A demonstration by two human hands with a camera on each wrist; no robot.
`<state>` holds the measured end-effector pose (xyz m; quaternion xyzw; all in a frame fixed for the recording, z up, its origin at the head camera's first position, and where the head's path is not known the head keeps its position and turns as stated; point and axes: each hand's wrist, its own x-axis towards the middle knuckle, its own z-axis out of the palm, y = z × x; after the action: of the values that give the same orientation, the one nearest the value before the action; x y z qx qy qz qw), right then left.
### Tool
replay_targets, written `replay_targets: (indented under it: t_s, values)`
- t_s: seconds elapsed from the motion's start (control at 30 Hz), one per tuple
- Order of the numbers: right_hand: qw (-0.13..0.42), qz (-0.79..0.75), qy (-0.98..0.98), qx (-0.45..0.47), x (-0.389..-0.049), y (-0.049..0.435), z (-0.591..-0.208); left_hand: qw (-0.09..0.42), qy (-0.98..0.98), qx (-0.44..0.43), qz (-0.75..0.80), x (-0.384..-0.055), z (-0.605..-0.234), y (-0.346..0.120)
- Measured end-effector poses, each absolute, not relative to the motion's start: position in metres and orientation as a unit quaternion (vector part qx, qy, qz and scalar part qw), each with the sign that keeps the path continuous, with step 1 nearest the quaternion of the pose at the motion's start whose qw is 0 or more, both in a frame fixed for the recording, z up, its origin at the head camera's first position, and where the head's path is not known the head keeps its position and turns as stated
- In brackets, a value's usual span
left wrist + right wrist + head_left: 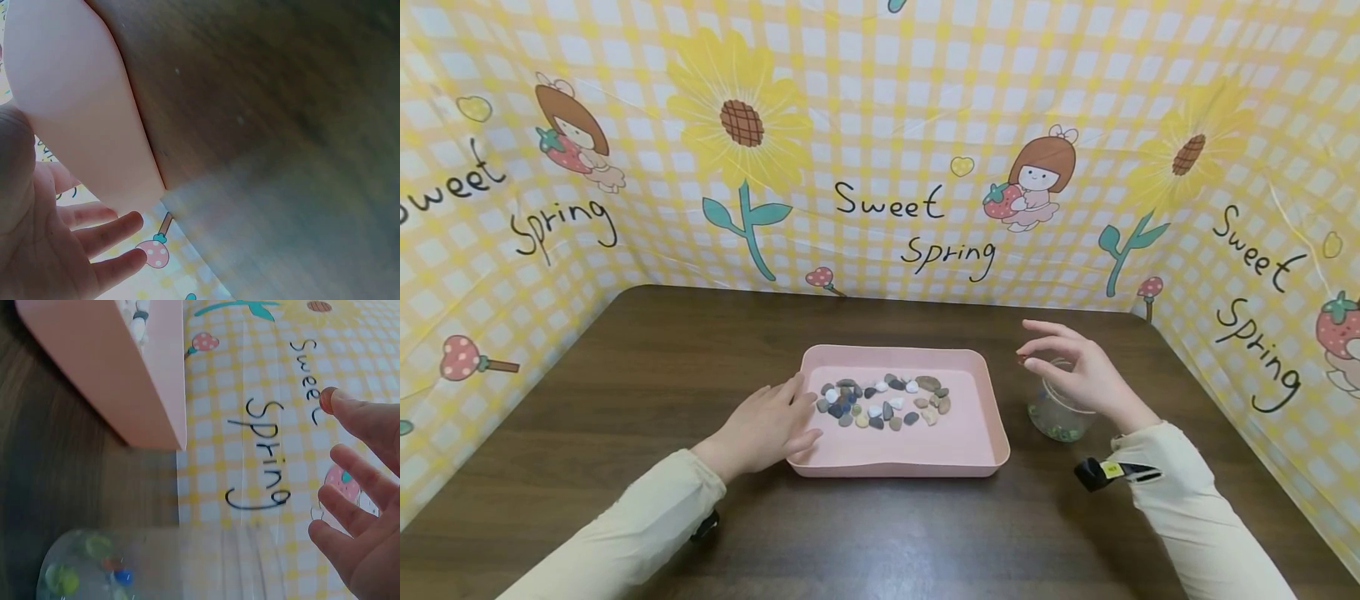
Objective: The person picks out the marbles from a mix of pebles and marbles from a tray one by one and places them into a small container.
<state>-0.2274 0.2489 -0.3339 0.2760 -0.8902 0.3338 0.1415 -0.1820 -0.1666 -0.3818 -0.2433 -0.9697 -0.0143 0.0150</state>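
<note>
A pink tray [925,454] holds several grey, white, brown and dark pebbles [887,412] and some small blue pieces [850,398]. My left hand [763,429] rests at the tray's left rim, its fingers spread loosely along the wall. Near the right side, my right hand [1078,371] is raised above a clear jar [1045,429] and pinches a small reddish-brown marble [326,400] at its fingertips. Green marbles [62,579] and a blue marble [124,577] lie at the jar's bottom.
A dark brown wooden table [865,533] carries everything. A yellow checked cloth [880,100] printed with flowers and strawberries hangs along its back and sides. Black wrist straps [1101,473] show at the sleeves.
</note>
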Motion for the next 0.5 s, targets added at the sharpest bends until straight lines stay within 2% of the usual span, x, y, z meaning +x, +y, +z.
replay_targets:
  t_s: [0.5]
  values:
    - [0.210,0.332,-0.884,0.255,-0.225,0.281,-0.349,0.017,-0.970,-0.243,-0.009,-0.182,-0.382,-0.167]
